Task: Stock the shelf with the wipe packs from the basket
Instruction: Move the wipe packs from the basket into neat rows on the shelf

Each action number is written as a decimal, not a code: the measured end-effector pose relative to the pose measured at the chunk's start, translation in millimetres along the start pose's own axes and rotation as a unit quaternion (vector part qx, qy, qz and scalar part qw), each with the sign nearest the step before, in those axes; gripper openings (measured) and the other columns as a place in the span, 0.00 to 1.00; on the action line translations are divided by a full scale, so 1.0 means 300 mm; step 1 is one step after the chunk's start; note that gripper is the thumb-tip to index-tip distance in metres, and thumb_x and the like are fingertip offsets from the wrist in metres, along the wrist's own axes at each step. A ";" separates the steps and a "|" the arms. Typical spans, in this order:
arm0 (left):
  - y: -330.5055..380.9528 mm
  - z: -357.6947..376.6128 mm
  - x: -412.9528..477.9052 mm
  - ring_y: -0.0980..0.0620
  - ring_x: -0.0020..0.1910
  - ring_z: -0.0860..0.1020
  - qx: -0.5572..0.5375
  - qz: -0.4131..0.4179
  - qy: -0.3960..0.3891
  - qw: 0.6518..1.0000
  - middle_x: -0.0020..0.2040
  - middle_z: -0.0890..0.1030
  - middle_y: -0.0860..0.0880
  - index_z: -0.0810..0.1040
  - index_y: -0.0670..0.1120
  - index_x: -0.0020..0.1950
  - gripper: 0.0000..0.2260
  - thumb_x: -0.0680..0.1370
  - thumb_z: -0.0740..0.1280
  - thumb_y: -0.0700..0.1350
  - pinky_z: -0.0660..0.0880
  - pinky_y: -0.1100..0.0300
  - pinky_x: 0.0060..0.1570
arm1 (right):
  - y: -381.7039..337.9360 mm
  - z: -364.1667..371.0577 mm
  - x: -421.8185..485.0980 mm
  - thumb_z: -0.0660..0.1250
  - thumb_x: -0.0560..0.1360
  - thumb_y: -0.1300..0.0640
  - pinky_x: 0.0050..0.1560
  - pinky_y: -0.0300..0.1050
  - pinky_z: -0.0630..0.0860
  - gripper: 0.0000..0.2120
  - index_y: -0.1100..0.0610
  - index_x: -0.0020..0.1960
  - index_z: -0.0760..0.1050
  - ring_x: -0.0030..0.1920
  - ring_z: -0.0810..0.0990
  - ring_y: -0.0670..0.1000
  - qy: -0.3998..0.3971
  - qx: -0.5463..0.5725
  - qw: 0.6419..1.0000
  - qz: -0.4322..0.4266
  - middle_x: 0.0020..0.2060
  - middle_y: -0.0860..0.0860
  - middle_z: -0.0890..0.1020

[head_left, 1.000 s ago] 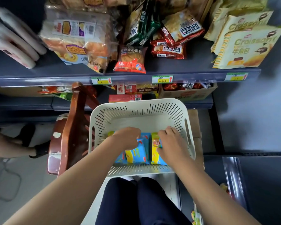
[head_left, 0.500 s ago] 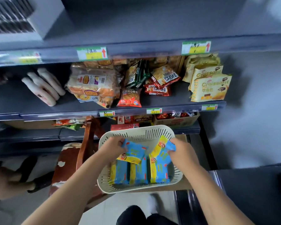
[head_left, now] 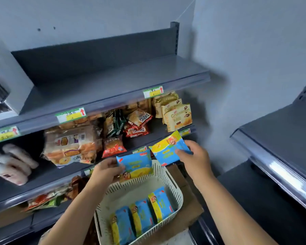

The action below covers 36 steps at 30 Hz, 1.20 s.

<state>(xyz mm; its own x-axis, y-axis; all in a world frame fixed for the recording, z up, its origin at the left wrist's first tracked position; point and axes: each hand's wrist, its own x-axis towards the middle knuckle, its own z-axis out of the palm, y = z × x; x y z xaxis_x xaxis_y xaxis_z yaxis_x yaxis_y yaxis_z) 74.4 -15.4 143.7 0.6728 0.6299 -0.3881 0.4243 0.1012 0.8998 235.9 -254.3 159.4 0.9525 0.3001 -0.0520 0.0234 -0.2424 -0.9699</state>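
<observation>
Grey top shelf (head_left: 113,80) ran above the snacks (head_left: 72,147); over the basket (head_left: 174,186) my left grip (head_left: 104,171) clamped one wipe pack (head_left: 136,164), my right grip (head_left: 195,160) clamped another pack (head_left: 166,151).

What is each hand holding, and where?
Left hand: blue-and-yellow plastic wipe pack, by its left edge. Right hand: second wipe pack, by its right edge.

Glossy plastic film, blue and yellow, on the left wipe pack (head_left: 137,164) pinched in the left fingers (head_left: 117,168) and on the right wipe pack (head_left: 166,149) in the right fingers (head_left: 182,153). Below the fingers, matt cream plastic basket (head_left: 131,190) on dull brown cardboard (head_left: 193,208). Above the fingers, matt grey painted metal shelf (head_left: 113,82) with a shiny clear plastic edge strip (head_left: 122,103) and paper price labels (head_left: 71,114).
</observation>
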 end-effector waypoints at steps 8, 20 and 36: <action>0.052 0.037 -0.132 0.47 0.45 0.87 0.008 0.079 -0.082 0.993 0.48 0.87 0.42 0.83 0.40 0.53 0.05 0.78 0.73 0.35 0.82 0.52 0.47 | -0.123 -0.118 -0.217 0.77 0.73 0.60 0.37 0.42 0.80 0.03 0.57 0.44 0.83 0.40 0.86 0.47 0.108 0.145 0.983 0.034 0.38 0.50 0.87; 0.079 0.214 -0.435 0.51 0.37 0.86 -0.001 0.133 -0.266 0.955 0.42 0.88 0.44 0.81 0.36 0.53 0.05 0.78 0.70 0.30 0.81 0.63 0.34 | -0.184 -0.373 -0.624 0.76 0.71 0.54 0.38 0.50 0.76 0.18 0.68 0.42 0.74 0.37 0.78 0.51 0.199 0.048 0.978 -0.041 0.35 0.61 0.77; 0.207 0.809 -0.978 0.47 0.42 0.87 0.035 0.219 -0.482 0.848 0.47 0.88 0.41 0.81 0.39 0.54 0.08 0.76 0.72 0.31 0.84 0.55 0.44 | -0.289 -1.078 -1.275 0.78 0.71 0.51 0.36 0.46 0.72 0.22 0.70 0.48 0.76 0.36 0.76 0.51 0.395 -0.088 0.913 -0.056 0.41 0.67 0.80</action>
<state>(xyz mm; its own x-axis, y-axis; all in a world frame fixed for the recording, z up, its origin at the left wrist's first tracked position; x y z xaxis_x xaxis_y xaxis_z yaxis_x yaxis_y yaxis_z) 50.4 -380.8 264.9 0.9433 -0.3304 -0.0326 0.0177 -0.0479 0.9987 -32.2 -646.6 340.2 0.8610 -0.4104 0.3004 0.1162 -0.4164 -0.9017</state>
